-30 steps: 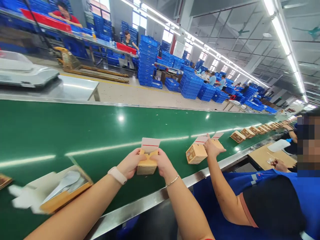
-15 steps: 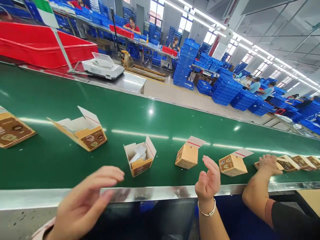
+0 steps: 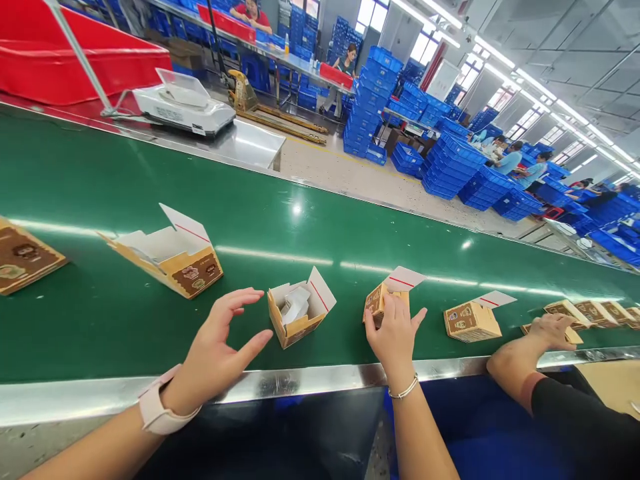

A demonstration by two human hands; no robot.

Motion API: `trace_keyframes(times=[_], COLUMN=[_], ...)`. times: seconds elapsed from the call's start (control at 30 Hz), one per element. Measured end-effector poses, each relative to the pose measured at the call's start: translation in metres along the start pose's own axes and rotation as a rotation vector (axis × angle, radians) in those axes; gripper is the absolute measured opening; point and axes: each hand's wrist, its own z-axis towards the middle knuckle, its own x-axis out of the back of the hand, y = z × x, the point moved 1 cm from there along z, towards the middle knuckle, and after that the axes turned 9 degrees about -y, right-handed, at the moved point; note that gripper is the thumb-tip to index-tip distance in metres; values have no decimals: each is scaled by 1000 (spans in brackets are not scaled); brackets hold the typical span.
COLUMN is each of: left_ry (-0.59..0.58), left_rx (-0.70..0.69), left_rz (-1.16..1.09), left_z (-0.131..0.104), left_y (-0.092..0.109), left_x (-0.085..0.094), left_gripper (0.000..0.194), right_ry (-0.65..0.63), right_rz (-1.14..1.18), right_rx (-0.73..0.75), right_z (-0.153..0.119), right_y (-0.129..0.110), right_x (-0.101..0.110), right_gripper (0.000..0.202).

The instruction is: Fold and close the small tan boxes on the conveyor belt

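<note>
My left hand point(image 3: 225, 347), with a pale band at its wrist, is open just left of an open box point(image 3: 299, 327) that holds a white item point(image 3: 296, 305). Thumb and fingers are apart and touch nothing. My right hand point(image 3: 396, 333), with a bracelet, lies over the front of a small brown box point(image 3: 374, 303) whose white flap stands up behind. Its fingers are spread against the box, with the thumb apart. Farther left, a wide-open box point(image 3: 195, 270) tilts on the green belt point(image 3: 260, 220).
A closed-sided box with raised flap point(image 3: 470, 321) sits right of my right hand. Beyond it, a co-worker's hand point(image 3: 550, 331) touches a flat carton among several others. A metal rail point(image 3: 345, 379) edges the belt. Behind stand a scale point(image 3: 183, 107) and red bin point(image 3: 110, 67).
My left hand has moved right and up toward the open box. My right hand has moved left onto the small box. The nearer boxes have shifted slightly right.
</note>
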Motion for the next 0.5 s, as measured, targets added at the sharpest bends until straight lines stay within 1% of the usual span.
trace_keyframes(times=[0.13,0.23,0.27,0.3,0.33,0.4,0.43,0.47,0.5], left_ry=[-109,-171,-185,-190,-187,-165,-151,-144,-152], left_rx=[60,94,111,129,146,162,153,132,98], left_rz=[2,-50,-68,-85,-99,-122,-130,-137,-144], left_z=[5,11,13,15,16,16,16,15,15], left_y=[-1,0,0,1,3,7,9,11,12], left_x=[-21,-39,-45,-50,-56,-65,-69,-72,-74], left_gripper=[66,82,83,83,82,80,79,79,80], right_ry=[-41,-68,-41,22,122,342,404,410,359], right_rz=[-58,-45,-33,-10,34,197,311,429,531], right_rx=[5,-6,-12,-11,5,106,183,259,324], right_z=[0,2,1,-2,-6,-18,-24,-30,-34], right_y=[8,14,14,13,9,-5,-14,-24,-33], right_x=[2,2,3,4,6,10,11,11,11], right_gripper=[37,38,40,42,46,56,61,64,66])
